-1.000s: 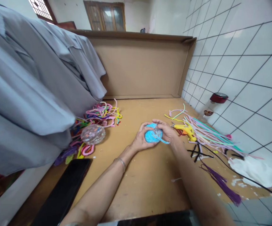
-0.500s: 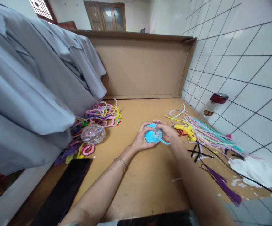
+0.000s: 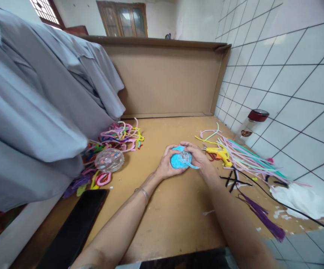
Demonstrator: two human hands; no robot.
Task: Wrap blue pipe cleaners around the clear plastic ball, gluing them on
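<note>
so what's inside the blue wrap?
A clear, shiny piece shows where the blue wrap is open; the rest is hidden by the wrap, left hand and right hand.

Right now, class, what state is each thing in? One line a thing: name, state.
Blue ball: partly wrapped, strand end loose, between left hand and right hand
Glue gun: on its side
Jar: lid on
Phone: screen dark
Clear ball: unwrapped
Left-side strands: tangled
White cloth: crumpled
Purple tassel: lying flat
</note>
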